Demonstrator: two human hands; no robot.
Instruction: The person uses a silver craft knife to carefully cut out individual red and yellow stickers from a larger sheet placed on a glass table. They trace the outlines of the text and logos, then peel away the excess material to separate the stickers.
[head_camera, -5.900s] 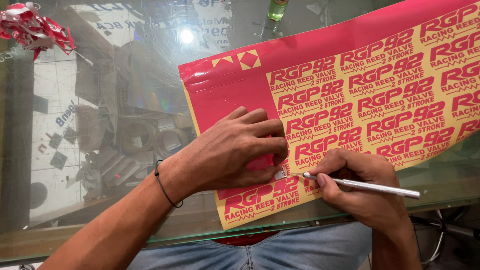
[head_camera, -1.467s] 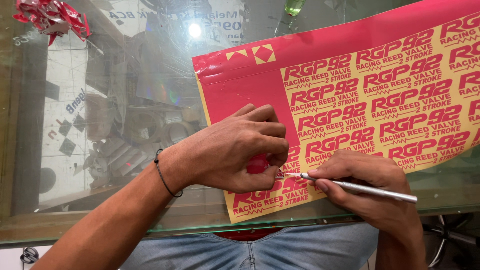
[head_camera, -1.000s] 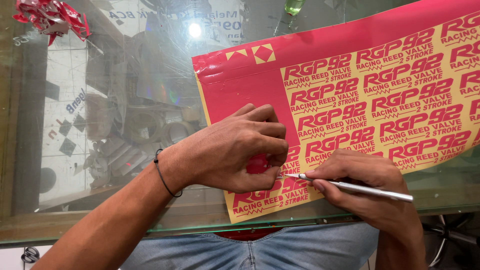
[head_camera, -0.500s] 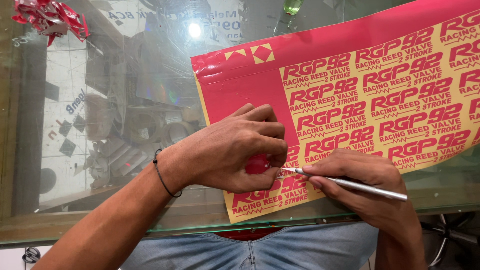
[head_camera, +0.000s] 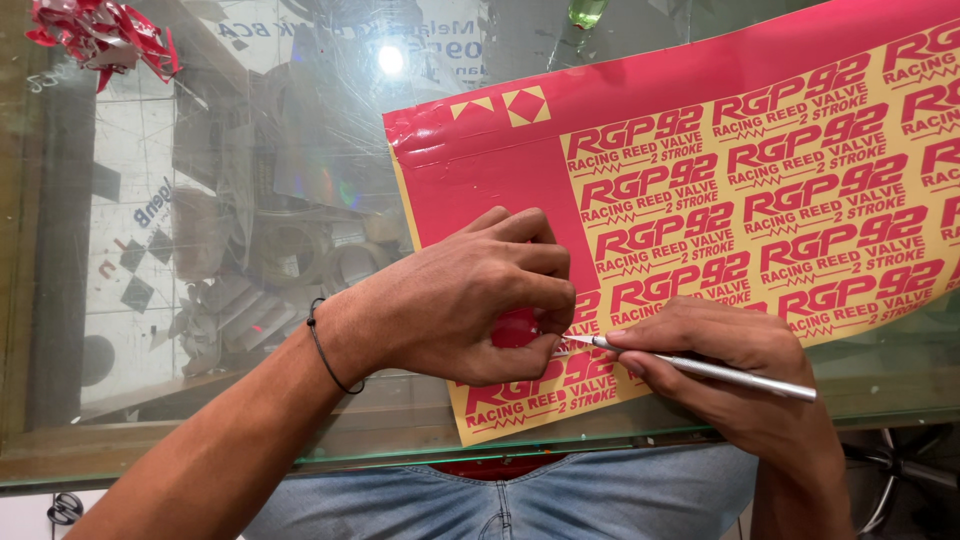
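A scratched glass tabletop (head_camera: 250, 150) with a wooden front edge fills the view, clutter showing dimly through it from below, and on it lies the large red vinyl sticker sheet on its tan backing paper (head_camera: 700, 170), running from near the front edge up and off to the right, with rows of red lettered decals already standing clear on the tan. Near the sheet's lower left the left hand (head_camera: 460, 300) is curled nearly closed, thumb and fingertips pinching a small raised flap of the glossy red waste vinyl, knuckles resting on the uncleared red area. Just beside it the right hand (head_camera: 730, 375) is wrapped closed around a slim silver craft knife (head_camera: 700, 368) in a pen grip, the fine tip lying at the seam where the lifted flap meets the decals. To do this well, it seems wise to keep the blade low and almost flat, using only the point to hold down small letters while the waste is drawn back on itself at a shallow angle; a steep pull would likely lift a decal or tear the film. The pinch should probably stay close to the peel line, and the heel of each hand can pin the sheet to the glass. Further out, a crumpled wad of red and white vinyl scraps (head_camera: 100, 40) sits at the far left corner, a green bottle (head_camera: 585, 12) stands at the far edge, and blue denim jeans (head_camera: 500, 500) show below the table.
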